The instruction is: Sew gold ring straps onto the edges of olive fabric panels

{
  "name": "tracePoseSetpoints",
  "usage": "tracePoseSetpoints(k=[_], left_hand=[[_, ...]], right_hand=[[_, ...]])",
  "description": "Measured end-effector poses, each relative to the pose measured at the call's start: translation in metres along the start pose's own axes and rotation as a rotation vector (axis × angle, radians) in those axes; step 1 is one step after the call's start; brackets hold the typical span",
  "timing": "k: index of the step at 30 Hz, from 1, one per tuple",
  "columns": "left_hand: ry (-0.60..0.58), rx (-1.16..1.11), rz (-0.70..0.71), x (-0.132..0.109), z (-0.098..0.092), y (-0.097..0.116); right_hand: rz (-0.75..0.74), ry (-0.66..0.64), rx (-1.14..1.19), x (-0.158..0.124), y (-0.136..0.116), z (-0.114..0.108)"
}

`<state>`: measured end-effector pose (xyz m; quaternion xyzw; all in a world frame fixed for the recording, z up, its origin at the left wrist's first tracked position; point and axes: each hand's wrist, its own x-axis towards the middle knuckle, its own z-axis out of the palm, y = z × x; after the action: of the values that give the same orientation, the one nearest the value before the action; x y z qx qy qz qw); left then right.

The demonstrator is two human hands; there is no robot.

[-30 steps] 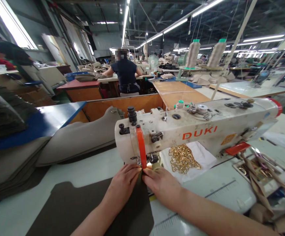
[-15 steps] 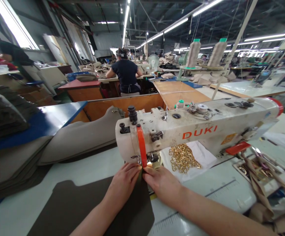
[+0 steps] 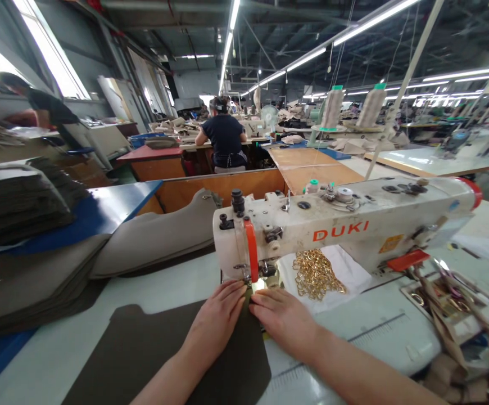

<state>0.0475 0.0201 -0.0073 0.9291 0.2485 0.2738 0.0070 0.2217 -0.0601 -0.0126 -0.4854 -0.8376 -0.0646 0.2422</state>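
In the head view a flat, dark olive-brown fabric piece point(image 3: 160, 343) lies on the sewing machine table, its far edge beneath the head of a white sewing machine point(image 3: 337, 233). My left hand point(image 3: 220, 309) presses on that edge, fingers closed together at the left of the needle area. Just right of the needle, my right hand point(image 3: 281, 312) has its fingertips pinched down at the fabric's edge. A small gap separates the two hands. A red guard point(image 3: 250, 250) stands in front of the needle. What lies under my fingertips is mostly hidden.
Gold metal rings point(image 3: 316, 273) are heaped on white cloth behind my right hand. A tray point(image 3: 451, 304) of fittings and beige straps is at right. Stacked fabric pieces point(image 3: 155, 236) lie at left. A co-worker point(image 3: 223, 135) sits ahead; another person point(image 3: 50, 109) bends at far left.
The whole view has shifted, so the machine and table appear a little further right and lower. Both hands stay at the needle area, with the fabric nearly unmoved relative to the machine.
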Motion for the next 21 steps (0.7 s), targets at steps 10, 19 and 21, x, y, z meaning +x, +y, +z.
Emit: tracePoseSetpoints(k=[10, 19, 21], left_hand=[[-0.113, 0.198, 0.154, -0.0083, -0.0021, -0.0041], [-0.144, 0.242, 0.193, -0.0076, -0.0011, -0.0085], [-0.137, 0.250, 0.192, -0.0064, -0.0012, -0.0079]], right_hand=[[-0.035, -0.113, 0.003, 0.0033, -0.0006, -0.0045], [-0.036, -0.145, -0.003, 0.0060, 0.0012, -0.0013], [-0.032, -0.136, 0.004, 0.0057, 0.0020, 0.0002]])
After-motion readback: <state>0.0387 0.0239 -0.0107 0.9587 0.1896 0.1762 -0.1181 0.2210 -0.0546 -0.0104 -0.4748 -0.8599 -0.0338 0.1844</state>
